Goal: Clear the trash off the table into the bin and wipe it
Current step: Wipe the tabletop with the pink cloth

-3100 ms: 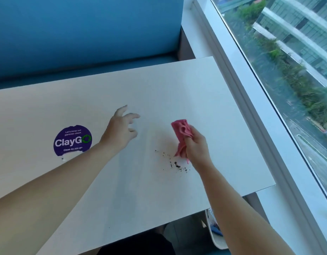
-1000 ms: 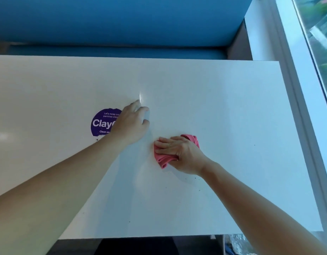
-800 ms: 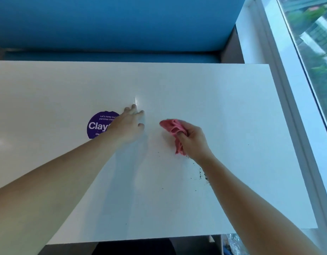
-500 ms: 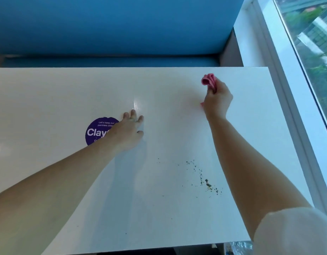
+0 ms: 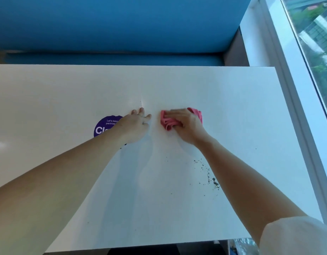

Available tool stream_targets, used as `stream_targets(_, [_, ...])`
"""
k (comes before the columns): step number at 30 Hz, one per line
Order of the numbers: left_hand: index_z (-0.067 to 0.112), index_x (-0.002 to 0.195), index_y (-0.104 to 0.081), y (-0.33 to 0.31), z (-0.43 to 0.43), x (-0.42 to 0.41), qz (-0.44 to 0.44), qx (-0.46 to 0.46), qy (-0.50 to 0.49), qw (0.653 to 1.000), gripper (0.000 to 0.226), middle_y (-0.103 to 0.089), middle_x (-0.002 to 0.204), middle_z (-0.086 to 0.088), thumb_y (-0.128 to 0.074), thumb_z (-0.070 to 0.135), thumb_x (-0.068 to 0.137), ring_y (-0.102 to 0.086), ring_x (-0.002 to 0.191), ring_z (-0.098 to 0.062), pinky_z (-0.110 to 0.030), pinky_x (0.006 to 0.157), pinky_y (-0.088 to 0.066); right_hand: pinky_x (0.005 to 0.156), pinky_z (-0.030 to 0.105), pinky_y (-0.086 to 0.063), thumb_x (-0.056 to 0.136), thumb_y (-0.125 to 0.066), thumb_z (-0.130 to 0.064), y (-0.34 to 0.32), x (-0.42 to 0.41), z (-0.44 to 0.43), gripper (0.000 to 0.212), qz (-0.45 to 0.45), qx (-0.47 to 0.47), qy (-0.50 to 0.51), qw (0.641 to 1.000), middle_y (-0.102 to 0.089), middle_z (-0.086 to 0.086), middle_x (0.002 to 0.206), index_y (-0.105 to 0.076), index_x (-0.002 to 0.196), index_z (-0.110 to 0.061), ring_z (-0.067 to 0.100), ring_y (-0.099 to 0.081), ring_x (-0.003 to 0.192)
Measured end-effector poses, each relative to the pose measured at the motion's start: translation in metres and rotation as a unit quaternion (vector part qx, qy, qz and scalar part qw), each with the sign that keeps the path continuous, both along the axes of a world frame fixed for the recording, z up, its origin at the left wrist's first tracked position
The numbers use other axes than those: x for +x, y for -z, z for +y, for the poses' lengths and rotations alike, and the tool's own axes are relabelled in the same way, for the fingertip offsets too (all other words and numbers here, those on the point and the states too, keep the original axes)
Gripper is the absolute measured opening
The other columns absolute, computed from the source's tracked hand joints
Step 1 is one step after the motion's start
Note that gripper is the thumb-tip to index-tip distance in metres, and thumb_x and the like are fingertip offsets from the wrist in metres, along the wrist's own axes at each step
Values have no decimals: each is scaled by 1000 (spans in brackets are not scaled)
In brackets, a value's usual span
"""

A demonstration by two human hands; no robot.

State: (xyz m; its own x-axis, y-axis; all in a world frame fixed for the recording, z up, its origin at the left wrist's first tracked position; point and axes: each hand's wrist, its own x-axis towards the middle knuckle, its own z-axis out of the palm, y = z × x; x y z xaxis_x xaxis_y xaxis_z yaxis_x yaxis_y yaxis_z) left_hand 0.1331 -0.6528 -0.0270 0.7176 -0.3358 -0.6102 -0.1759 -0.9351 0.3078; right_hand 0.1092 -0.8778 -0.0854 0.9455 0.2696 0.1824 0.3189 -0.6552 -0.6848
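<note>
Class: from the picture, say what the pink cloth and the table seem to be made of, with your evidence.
Cloth: soft fabric, matt; it bunches into folds under the right hand. Table: probably laminate, smooth, white, slightly glossy; a glint shows near the left hand.

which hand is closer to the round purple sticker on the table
Left. The left hand covers part of the round purple sticker; the right hand, on the crumpled pink cloth, sits farther right.
</note>
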Motion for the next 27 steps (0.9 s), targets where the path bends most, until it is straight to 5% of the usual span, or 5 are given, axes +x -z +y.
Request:
stream_targets(9, [16,150,-48,-9,10,-4,-4,-21,1,1000,48,-34,156,-2,-36,23,104,-25,152,-23,-36,115,-30,97,27,-52,84,-66,0,-23,-105,2,33,151,40,-6,988,-77,-10,112,-82,104,-21,3,-67,111])
stream_targets(13, [18,130,-55,-5,44,-13,-117,61,-27,991,39,-49,139,1,-46,37,97,-50,124,-28,-35,83,-44,46,25,-42,97,-56,-18,-56,-73,5,21,259,203,214,920,-75,11,72,-74,87,-14,21,-56,46])
stream_targets(16, [19,153,-35,5,57,-19,-110,98,20,989,59,-27,162,2,-49,41,100,-42,134,-28,-36,93,-43,42,27,-43,98,-58,-27,-64,-24,12,21,177,276,371,869,-66,23,67,-71,85,-17,30,-65,48])
stream_targets(22, [10,158,-22,10,44,-8,-74,135,33,988,65,-8,171,-8,-42,37,102,-31,142,-37,-43,103,-45,98,15,-42,85,-54,-10,-35,60,68,39,94,126,323,933,-77,0,111,-78,115,-19,19,-67,109])
stream_targets(27, [11,161,-17,12,49,-7,-79,135,46,987,68,-6,171,-7,-42,36,102,-24,148,-38,-47,106,-44,120,52,-28,78,-55,-5,9,79,116,51,65,-2,148,987,-65,8,137,-73,125,-10,36,-49,139])
